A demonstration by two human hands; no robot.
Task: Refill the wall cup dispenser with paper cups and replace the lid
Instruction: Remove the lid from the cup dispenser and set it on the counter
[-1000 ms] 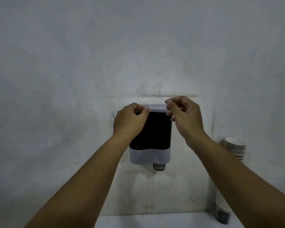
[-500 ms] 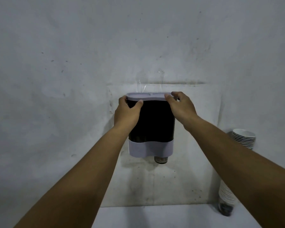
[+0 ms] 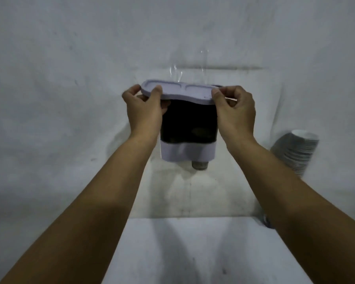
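A cup dispenser [image 3: 188,128] hangs on the wall, with a dark see-through body and a pale lilac base. A cup bottom [image 3: 199,165] pokes out under its right side. The pale lilac lid [image 3: 177,91] is held just above and in front of the dispenser's top, tilted toward me. My left hand [image 3: 145,108] pinches the lid's left end. My right hand [image 3: 235,109] pinches its right end. A tall stack of white paper cups [image 3: 297,152] stands to the right, partly hidden by my right forearm.
A white table [image 3: 193,249] reaches to the wall below the dispenser. The grey wall [image 3: 70,78] is bare and scuffed. A clear plastic film [image 3: 184,64] is stuck on the wall above the dispenser.
Both hands have lifted the lid off the dispenser's top and tipped it toward me. The view has shifted downward and closer, showing more of the table.
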